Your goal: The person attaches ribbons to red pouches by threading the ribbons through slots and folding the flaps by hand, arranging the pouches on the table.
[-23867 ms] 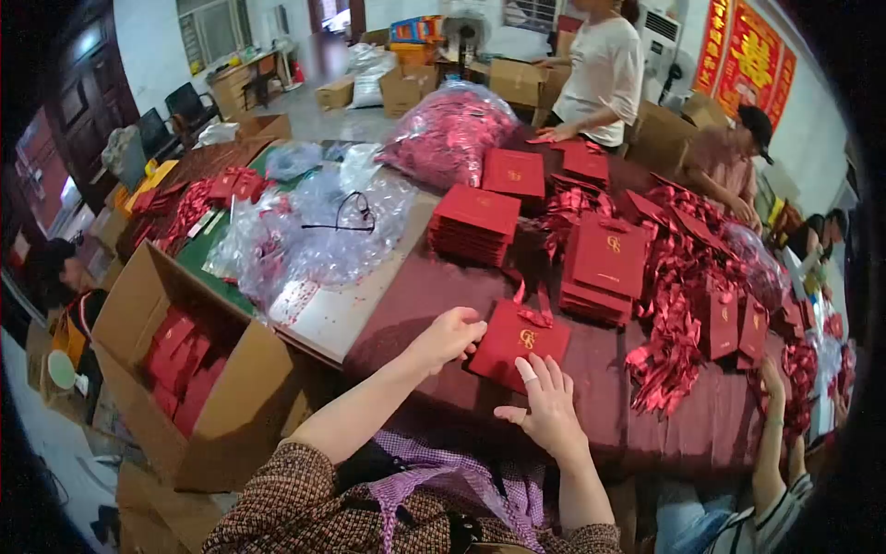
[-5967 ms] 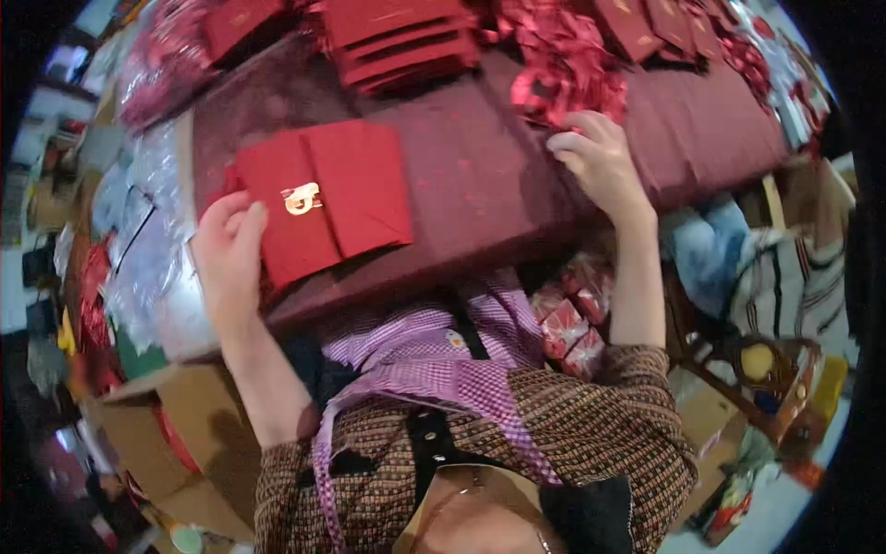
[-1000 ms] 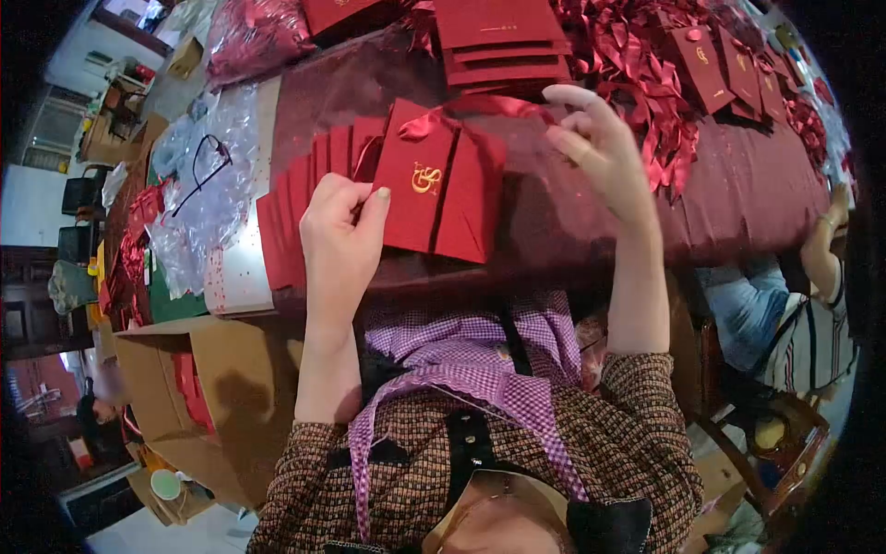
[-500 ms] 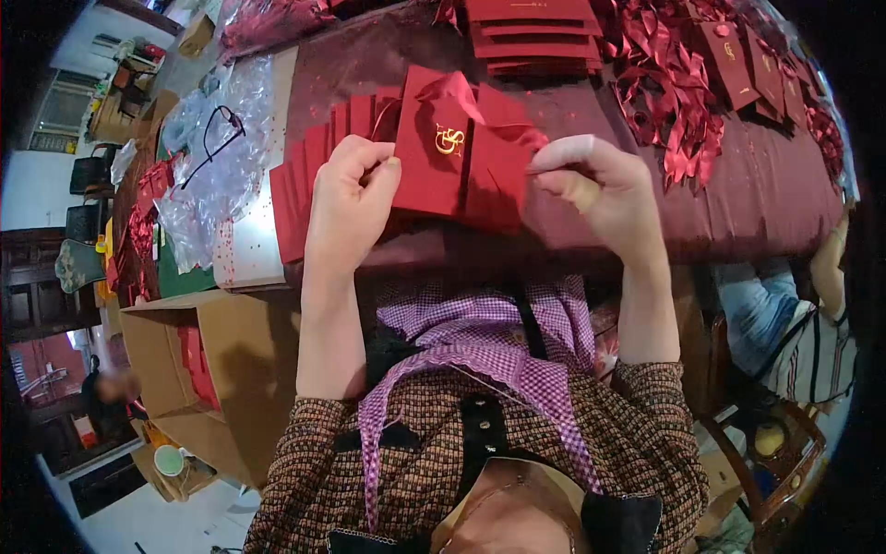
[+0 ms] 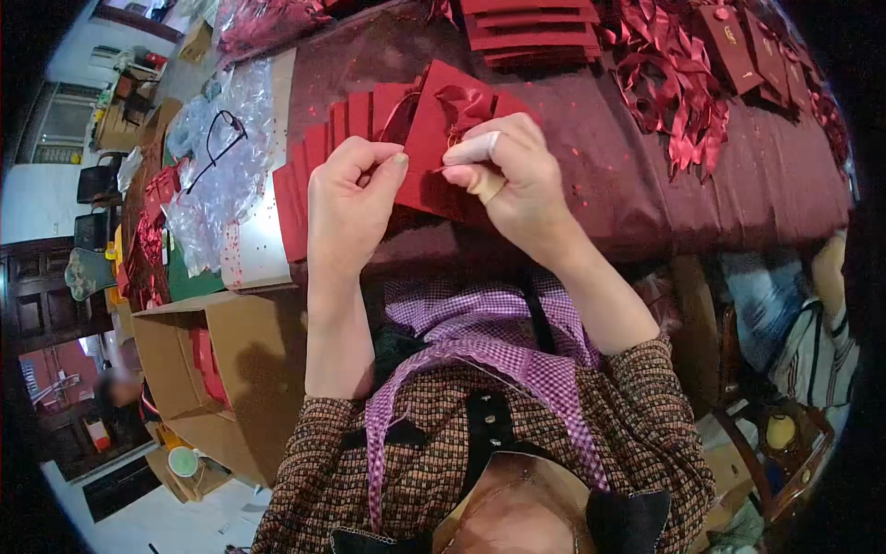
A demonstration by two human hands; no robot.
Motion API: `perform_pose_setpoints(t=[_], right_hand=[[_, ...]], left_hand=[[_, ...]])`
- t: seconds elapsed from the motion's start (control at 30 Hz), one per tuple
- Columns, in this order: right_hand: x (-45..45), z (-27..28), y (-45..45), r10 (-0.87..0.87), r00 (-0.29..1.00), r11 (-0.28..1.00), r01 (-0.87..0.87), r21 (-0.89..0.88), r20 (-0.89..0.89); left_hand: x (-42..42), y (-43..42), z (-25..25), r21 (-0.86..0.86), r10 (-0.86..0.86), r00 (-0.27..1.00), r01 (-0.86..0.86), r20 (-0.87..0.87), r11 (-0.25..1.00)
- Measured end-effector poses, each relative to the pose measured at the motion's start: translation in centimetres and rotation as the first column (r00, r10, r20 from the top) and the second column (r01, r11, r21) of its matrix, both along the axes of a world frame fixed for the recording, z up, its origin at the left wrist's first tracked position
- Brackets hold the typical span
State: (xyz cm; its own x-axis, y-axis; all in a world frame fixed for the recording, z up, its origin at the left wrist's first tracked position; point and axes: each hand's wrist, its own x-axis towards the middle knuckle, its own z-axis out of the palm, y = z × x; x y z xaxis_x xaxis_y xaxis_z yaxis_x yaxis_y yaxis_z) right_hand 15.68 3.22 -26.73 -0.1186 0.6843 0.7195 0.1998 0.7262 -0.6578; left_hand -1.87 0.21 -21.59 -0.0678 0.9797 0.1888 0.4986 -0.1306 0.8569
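Observation:
A red card (image 5: 432, 189) lies tilted near the table's front edge, on top of other red cards. Its upper part carries a glossy red ribbon (image 5: 464, 103). At the card's left edge my left hand (image 5: 355, 198) is closed in a pinch, thumb against forefinger. My right hand (image 5: 512, 175), with light wrapping on its fingers, pinches the ribbon's end over the card and covers the gold lettering. To the left, a fanned row of red cards (image 5: 318, 152) reaches close to my left hand.
More red cards (image 5: 531, 32) are stacked at the back, beside a heap of red ribbons (image 5: 678, 102). Clear plastic with black glasses (image 5: 217, 148) lies on the left. Below stands an open cardboard box (image 5: 254, 388). Another person's arm (image 5: 831, 268) is at the right.
My right hand has moved left with the ribbon, from beyond the card's right side to over its front. The card has turned clockwise. My left hand has barely moved.

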Motion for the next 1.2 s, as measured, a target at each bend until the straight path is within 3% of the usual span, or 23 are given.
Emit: perform_pose_setpoints(t=[0.13,0.47,0.5,0.63,0.7,0.83,1.03,1.2], right_hand=[[-1.1,-0.7,-0.2,-0.025,0.998,0.994,0.019,-0.105,-0.054],[-1.9,-1.2,-0.1,-0.092,0.995,0.988,0.087,-0.126,-0.040],[-2.0,-1.2,-0.1,-0.109,0.993,0.989,0.104,-0.105,-0.046],[-1.9,-1.1,-0.2,-0.167,0.984,0.984,0.163,0.075,0.063],[-1.8,-0.9,-0.3,-0.232,0.961,0.956,0.197,0.220,0.150],[-1.9,-0.6,-0.5,-0.287,0.936,0.930,0.222,0.292,0.203],[-1.9,-0.3,-1.0,-0.300,0.919,0.930,0.222,0.293,0.257],[-1.4,0.2,-1.5,-0.181,0.967,0.983,0.171,0.071,0.180]], left_hand=[[0.2,0.0,-0.2,0.029,-0.002,0.999,0.003,-0.035,1.000],[1.1,-0.6,0.4,0.114,-0.042,0.994,0.054,-0.106,0.992],[1.2,-0.6,0.5,0.150,-0.022,0.981,0.052,-0.195,0.987],[1.1,-0.4,-0.2,0.154,0.028,0.965,0.013,-0.260,0.988],[1.6,-0.3,-0.1,0.257,0.050,0.937,0.044,-0.347,0.965],[2.2,-0.4,-0.1,0.378,0.128,0.867,0.074,-0.482,0.923],[3.1,-0.5,-1.4,0.366,0.119,0.917,0.031,-0.380,0.930],[3.2,-1.3,-0.7,0.356,0.052,0.960,0.052,-0.277,0.933]])
